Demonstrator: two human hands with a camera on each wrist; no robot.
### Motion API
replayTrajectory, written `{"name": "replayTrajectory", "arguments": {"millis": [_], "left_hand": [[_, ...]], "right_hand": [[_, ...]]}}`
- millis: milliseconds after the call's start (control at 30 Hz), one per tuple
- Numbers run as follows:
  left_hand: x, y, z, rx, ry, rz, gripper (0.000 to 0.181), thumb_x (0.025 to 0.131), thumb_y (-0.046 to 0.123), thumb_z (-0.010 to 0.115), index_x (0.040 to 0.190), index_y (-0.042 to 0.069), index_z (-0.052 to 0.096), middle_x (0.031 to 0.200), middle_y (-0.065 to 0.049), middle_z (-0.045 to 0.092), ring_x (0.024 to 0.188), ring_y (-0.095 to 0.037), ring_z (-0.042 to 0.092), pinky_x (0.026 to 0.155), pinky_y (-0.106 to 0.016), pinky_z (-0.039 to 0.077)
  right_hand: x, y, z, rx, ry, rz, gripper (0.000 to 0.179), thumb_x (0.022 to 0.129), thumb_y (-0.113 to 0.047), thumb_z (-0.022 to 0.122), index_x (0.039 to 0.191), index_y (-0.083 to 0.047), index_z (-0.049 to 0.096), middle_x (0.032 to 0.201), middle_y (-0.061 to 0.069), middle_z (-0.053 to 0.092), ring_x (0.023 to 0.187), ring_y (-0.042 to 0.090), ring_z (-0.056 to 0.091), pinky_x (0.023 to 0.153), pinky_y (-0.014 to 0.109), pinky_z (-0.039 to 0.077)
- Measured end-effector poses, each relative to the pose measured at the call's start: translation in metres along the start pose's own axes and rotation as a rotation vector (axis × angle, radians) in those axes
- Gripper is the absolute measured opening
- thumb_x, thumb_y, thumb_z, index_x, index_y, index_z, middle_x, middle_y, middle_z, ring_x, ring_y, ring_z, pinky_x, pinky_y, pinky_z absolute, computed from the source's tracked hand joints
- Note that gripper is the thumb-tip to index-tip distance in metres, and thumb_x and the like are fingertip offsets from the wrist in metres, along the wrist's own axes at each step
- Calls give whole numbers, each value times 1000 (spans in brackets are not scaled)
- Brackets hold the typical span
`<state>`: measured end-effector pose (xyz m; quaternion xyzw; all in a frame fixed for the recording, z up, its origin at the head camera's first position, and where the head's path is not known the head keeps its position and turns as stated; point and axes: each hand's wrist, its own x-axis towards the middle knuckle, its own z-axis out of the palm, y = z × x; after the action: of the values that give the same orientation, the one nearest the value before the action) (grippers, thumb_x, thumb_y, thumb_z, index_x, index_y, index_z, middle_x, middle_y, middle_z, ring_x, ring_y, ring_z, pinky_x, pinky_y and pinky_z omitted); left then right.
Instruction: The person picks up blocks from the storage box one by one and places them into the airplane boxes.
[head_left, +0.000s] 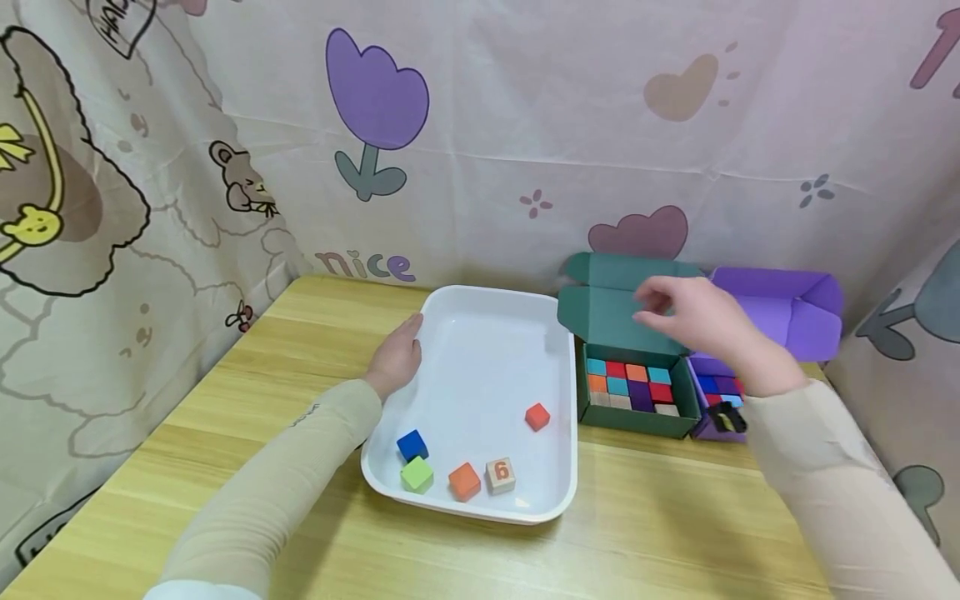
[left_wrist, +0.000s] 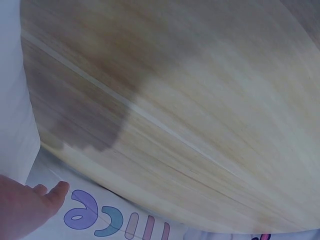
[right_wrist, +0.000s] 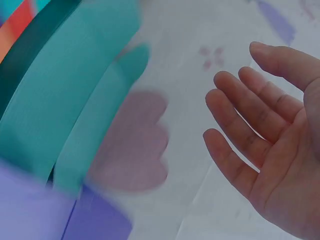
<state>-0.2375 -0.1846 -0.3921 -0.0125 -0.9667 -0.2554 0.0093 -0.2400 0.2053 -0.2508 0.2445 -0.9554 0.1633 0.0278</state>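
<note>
My left hand (head_left: 396,358) rests against the left side of a white tray (head_left: 480,333). In the left wrist view, its fingertips (left_wrist: 59,192) show beside the tray's wall. Inside the tray lie a blue cube (head_left: 412,446), a light green cube (head_left: 417,475), an orange cube (head_left: 465,482), a wooden cube (head_left: 500,475) marked 6 and a red cube (head_left: 537,417). My right hand (head_left: 693,312) is raised above the boxes, holding nothing. The right wrist view shows its fingers (right_wrist: 250,112) loosely bent and the palm bare.
A green box (head_left: 637,422) with its lid up holds several coloured cubes, right of the tray. Next to it stands an open purple box (head_left: 795,308) with more cubes, partly hidden by my right arm. Behind the wooden table (head_left: 315,333) hangs a printed cloth (head_left: 487,125).
</note>
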Motion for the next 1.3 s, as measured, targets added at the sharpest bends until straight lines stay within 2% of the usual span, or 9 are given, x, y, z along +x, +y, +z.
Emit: {"name": "replayTrajectory", "arguments": {"millis": [300, 467, 600, 833, 1033, 1300], "left_hand": [[-2, -7, -2, 0, 11, -3, 51, 100, 11, 30, 147, -3, 19, 155, -19, 19, 143, -33, 19, 120, -43, 18], [-1, -6, -2, 31, 29, 13, 51, 100, 15, 32, 146, -4, 21, 154, -20, 22, 143, -33, 21, 120, -42, 18], [0, -2, -2, 64, 40, 25, 51, 101, 19, 32, 145, -4, 24, 153, -19, 24, 143, -33, 22, 120, -41, 18], [-2, 3, -3, 82, 50, 14, 52, 102, 25, 32, 145, -2, 27, 153, -17, 26, 142, -32, 24, 120, -41, 19], [-2, 4, -2, 73, 57, 18, 50, 102, 25, 31, 144, -1, 30, 152, -17, 28, 142, -31, 26, 119, -41, 21], [-4, 6, -5, 87, 56, 22, 49, 102, 25, 30, 143, -2, 32, 152, -18, 29, 142, -31, 26, 119, -40, 22]], "right_hand": [[40, -67, 44, 81, -54, -135, 22, 87, -19, 64, 106, -9, 65, 92, 4, 68, 84, 17, 61, 77, 36, 54], [51, -95, 70, 58, -108, -205, 19, 86, -21, 65, 102, -12, 66, 88, 0, 67, 80, 13, 60, 72, 30, 53], [56, -114, 92, 14, -188, -260, 18, 86, -22, 66, 102, -13, 66, 89, -1, 67, 80, 12, 59, 70, 27, 53], [63, -140, 128, 31, -361, -311, 25, 84, -24, 70, 107, -14, 66, 94, 0, 67, 80, 12, 57, 74, 23, 53], [66, -154, 147, 61, -441, -364, 27, 83, -21, 71, 108, -11, 66, 93, 2, 67, 81, 13, 55, 76, 25, 52], [68, -172, 170, -9, -568, -435, 34, 82, -25, 72, 114, -15, 64, 105, 1, 67, 88, 11, 57, 86, 27, 52]]}}
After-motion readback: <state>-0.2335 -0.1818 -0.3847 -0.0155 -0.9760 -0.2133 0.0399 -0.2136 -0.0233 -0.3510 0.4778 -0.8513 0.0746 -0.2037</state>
